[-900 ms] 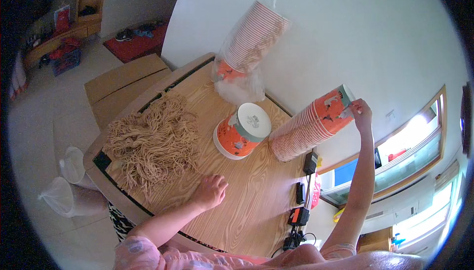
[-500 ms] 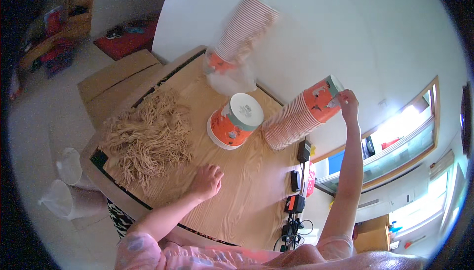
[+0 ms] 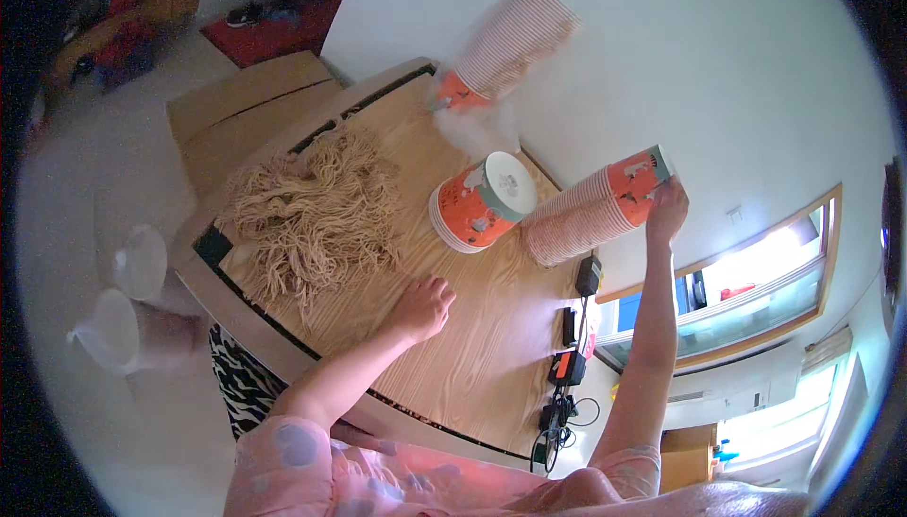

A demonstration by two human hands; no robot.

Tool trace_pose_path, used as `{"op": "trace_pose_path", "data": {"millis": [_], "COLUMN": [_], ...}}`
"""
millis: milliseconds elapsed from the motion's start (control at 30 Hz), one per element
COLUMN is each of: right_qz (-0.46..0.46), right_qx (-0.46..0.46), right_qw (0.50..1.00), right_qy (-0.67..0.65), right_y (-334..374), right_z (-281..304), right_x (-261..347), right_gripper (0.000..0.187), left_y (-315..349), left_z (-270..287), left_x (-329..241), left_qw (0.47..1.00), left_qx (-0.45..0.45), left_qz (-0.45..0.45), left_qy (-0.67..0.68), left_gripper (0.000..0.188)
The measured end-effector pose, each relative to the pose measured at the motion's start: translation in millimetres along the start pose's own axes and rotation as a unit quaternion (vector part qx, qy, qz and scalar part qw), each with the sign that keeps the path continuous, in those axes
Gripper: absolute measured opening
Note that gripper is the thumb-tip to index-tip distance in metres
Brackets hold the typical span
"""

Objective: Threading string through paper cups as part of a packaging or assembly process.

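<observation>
A tall leaning stack of orange-and-green paper buckets (image 3: 578,217), nested upside down, stands on the right of the table. My right hand (image 3: 669,213) is at its upper end, with its fingers closed on the side of the top bucket (image 3: 641,184); part of the fingertips is hidden. To the left of this stack, a short stack of the same buckets (image 3: 475,205) sits with its white base up. My left hand (image 3: 425,309) is curled low over the wood tabletop in front of the short stack, with nothing visible in it.
A heap of beige yarn-like strands (image 3: 321,219) covers the table's left. Behind, another tall bucket stack (image 3: 515,40) stands in clear plastic (image 3: 480,131) by the wall. Black power adapters with cables (image 3: 567,368) line the right edge. A cardboard box (image 3: 250,115) lies beyond the left edge.
The view has shifted, so the table appears further up and to the right. My right hand sits slightly further onto the top bucket's side. My left hand stays in about the same place.
</observation>
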State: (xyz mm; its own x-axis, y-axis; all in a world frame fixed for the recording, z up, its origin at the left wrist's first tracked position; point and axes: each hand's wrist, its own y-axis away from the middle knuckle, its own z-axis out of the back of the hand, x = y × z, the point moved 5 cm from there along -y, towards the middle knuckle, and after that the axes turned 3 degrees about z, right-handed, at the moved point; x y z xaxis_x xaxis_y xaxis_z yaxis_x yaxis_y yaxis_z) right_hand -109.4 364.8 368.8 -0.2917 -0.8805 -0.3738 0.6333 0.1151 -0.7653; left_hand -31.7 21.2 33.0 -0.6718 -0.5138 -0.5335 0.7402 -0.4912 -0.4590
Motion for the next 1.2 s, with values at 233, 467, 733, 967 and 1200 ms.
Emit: {"op": "trace_pose_path", "data": {"millis": [233,467,733,967,1200], "right_qz": [0.044,0.151,-0.066,-0.319,-0.542], "right_qx": [0.031,0.096,0.130,0.187,0.206], "right_qw": [0.995,0.978,0.969,0.801,0.395], "right_qy": [0.084,0.111,-0.198,-0.471,-0.713], "right_y": [77.3,158.4,198.3,225.9,286.0], "right_z": [-53.7,-122.8,-177.7,-146.4,-106.5], "right_x": [73.7,156.3,171.8,222.9,265.2], "right_gripper": [0.051,0.040,0.021,0.012,0.012], "left_y": [0.7,2.3,3.5,-16.0,-41.6], "left_z": [3.5,4.2,-11.0,-11.9,-16.7], "left_x": [3.1,6.1,0.3,22.1,18.4], "left_qw": [1.000,1.000,0.999,0.998,0.994], "left_qx": [-0.010,0.003,-0.013,0.003,-0.011], "left_qz": [0.013,-0.002,0.012,0.036,0.009], "left_qy": [0.013,-0.018,-0.034,-0.044,-0.110], "left_gripper": [0.023,0.024,0.024,0.034,0.039]}}
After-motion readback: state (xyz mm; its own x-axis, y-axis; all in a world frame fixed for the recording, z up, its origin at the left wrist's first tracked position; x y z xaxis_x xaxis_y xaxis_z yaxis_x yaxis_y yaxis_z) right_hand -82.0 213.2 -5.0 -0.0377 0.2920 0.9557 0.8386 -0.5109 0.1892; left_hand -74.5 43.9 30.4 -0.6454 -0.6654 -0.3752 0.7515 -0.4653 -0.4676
